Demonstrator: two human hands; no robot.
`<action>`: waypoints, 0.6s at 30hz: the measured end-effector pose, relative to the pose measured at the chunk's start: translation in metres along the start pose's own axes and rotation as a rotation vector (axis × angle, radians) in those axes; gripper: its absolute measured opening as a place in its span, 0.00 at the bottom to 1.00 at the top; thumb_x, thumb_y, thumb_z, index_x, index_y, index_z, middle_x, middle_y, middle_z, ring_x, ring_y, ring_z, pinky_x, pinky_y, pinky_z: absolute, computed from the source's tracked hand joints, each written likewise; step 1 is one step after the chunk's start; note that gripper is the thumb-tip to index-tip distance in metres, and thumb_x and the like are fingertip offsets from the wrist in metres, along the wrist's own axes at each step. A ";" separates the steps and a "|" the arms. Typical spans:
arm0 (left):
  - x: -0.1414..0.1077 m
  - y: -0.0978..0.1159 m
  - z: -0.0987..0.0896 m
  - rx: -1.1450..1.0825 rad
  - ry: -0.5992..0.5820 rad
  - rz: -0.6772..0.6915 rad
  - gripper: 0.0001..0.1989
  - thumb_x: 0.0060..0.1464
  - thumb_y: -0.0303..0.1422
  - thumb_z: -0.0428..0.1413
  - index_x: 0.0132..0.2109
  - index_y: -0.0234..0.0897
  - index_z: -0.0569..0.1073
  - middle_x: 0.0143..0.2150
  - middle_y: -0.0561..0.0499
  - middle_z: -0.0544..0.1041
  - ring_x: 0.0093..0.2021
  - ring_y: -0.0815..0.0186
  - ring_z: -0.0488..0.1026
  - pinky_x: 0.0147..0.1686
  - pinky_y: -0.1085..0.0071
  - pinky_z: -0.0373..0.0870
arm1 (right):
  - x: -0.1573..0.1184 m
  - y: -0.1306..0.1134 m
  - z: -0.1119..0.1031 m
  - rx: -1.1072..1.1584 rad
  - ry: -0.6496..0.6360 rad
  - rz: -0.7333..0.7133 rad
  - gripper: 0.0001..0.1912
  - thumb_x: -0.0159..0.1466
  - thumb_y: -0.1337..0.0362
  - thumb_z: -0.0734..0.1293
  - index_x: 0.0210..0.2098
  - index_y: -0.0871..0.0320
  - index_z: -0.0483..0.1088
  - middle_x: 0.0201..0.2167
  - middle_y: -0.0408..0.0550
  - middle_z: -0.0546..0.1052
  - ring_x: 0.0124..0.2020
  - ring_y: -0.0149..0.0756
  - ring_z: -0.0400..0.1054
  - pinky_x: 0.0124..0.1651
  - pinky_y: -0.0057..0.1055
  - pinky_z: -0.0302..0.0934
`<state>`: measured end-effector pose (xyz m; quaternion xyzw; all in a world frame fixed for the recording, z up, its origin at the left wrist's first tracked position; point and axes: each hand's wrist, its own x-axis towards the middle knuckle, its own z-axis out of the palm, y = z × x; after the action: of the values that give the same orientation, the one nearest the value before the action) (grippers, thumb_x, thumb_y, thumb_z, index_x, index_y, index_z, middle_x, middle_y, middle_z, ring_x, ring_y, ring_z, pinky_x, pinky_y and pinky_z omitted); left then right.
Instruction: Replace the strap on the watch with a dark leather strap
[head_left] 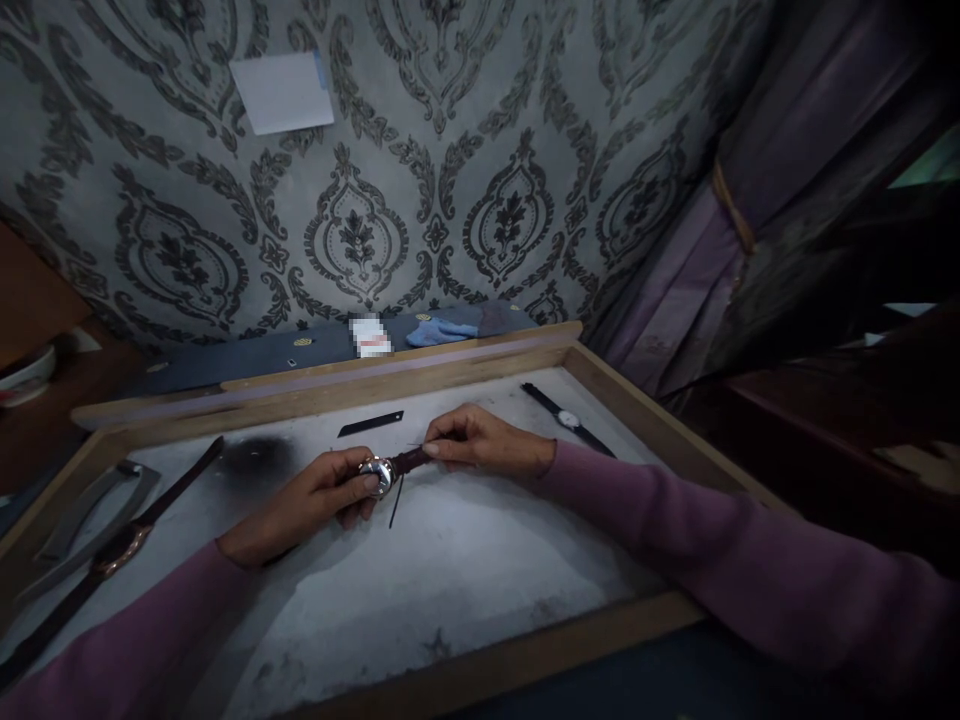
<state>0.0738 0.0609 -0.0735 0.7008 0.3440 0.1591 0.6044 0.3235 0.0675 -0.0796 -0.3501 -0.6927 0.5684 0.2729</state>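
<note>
"Pinching or spread, those hands?"

"Pinching, both. On my feed the left hand (319, 492) grips a watch (384, 474) by its round case, thumb over the face; the right hand (469, 440) presses thumb and fingers together on its dark strap (409, 460)."

"And where's that watch?"

"Over the white surface (465, 560), inside a wooden frame (637, 408). I see a flat black piece (371, 424) just behind it, a small-faced watch (568, 420) to the right, a rose-gold watch (124, 550) to the left."

"Beyond?"

"I make out a blue cloth (442, 332) behind the frame, patterned wallpaper (358, 235), and a tied purple curtain (679, 270) on the right."
</note>
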 end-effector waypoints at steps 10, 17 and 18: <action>-0.003 0.002 0.000 -0.026 -0.017 -0.018 0.13 0.61 0.41 0.52 0.35 0.35 0.65 0.26 0.58 0.62 0.24 0.72 0.56 0.24 0.74 0.51 | 0.000 0.001 0.002 0.037 0.056 0.030 0.17 0.58 0.53 0.68 0.30 0.64 0.71 0.17 0.37 0.65 0.18 0.23 0.52 0.22 0.24 0.43; -0.003 0.002 0.001 -0.021 -0.034 -0.021 0.12 0.59 0.41 0.54 0.35 0.36 0.65 0.26 0.58 0.61 0.25 0.71 0.55 0.25 0.74 0.51 | 0.001 0.000 0.002 0.063 0.058 0.025 0.18 0.57 0.52 0.69 0.30 0.64 0.71 0.16 0.37 0.65 0.18 0.23 0.52 0.22 0.24 0.43; -0.003 0.003 0.001 -0.022 -0.031 -0.027 0.12 0.58 0.41 0.54 0.35 0.36 0.65 0.26 0.58 0.60 0.25 0.71 0.55 0.25 0.74 0.51 | 0.000 0.000 0.002 0.063 0.059 0.026 0.18 0.57 0.53 0.69 0.30 0.64 0.71 0.16 0.37 0.65 0.18 0.23 0.52 0.22 0.24 0.43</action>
<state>0.0728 0.0583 -0.0706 0.6916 0.3422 0.1437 0.6196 0.3219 0.0668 -0.0798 -0.3671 -0.6615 0.5829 0.2965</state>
